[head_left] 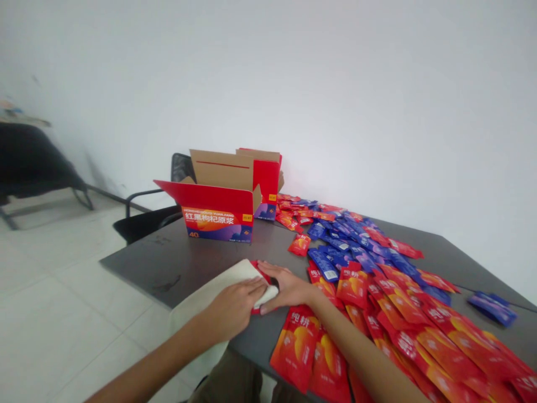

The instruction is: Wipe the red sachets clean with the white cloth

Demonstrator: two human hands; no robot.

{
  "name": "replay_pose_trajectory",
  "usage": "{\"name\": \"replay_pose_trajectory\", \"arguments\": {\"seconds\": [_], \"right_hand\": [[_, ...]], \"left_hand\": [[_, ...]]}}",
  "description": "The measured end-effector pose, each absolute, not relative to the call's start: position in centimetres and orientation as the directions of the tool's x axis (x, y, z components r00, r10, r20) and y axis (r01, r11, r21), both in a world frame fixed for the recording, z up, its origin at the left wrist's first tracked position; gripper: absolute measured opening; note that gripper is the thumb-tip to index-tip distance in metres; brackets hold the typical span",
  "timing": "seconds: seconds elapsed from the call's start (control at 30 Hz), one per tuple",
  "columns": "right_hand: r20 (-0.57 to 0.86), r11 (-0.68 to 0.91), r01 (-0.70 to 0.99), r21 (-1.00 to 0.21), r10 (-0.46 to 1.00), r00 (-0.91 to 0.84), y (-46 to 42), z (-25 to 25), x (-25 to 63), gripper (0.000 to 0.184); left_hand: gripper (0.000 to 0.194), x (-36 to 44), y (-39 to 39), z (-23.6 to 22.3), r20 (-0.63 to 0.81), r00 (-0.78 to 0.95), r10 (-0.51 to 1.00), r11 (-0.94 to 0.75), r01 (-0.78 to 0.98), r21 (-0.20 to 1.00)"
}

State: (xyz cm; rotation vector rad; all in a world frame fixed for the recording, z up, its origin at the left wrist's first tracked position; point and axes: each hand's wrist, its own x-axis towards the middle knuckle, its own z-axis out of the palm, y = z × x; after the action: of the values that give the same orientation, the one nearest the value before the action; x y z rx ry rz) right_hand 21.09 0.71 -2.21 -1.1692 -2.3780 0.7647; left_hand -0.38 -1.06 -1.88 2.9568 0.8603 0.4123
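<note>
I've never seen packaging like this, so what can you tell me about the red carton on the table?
The red carton is printed cardboard, with an orange and blue panel bearing Chinese characters, Latin lettering and "40". Its flaps stand open, showing plain brown board inside, and the red front flap angles outward. It stands upright on the dark grey table, towards the far side, with red sachets lying just to its right.

One left hand (235, 307), one right hand (285, 288); one carton (218, 218); one cloth (210, 302) — sachets (352, 285) countless.
</note>
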Motion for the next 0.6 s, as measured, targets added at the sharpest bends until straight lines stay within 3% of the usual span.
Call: {"name": "replay_pose_trajectory", "arguments": {"seconds": [0.13,0.33,0.5,0.6], "right_hand": [[0.092,0.508,0.592,-0.625,0.801,-0.591,0.6,-1.9,21.0,0.109],[0.093,0.524,0.607,-0.597,0.797,-0.597,0.7,-2.1,21.0,0.117],[0.094,0.516,0.605,-0.606,0.803,-0.589,0.6,-1.9,21.0,0.108],[0.074,0.505,0.616,-0.605,0.806,-0.588,0.5,-1.8,21.0,0.116]], "left_hand": [[0.051,-0.4,0.4,-1.7,0.249,0.743,0.621,-0.783,0.605,0.147],[0.055,-0.2,-0.9,-1.7,0.255,0.841,0.477,-0.879,0.457,0.135],[0.052,-0.4,0.1,-1.2,0.201,0.755,0.624,-0.781,0.61,0.131],[0.054,-0.1,-0.9,-1.6,0.219,0.836,0.503,-0.864,0.492,0.105]]}}
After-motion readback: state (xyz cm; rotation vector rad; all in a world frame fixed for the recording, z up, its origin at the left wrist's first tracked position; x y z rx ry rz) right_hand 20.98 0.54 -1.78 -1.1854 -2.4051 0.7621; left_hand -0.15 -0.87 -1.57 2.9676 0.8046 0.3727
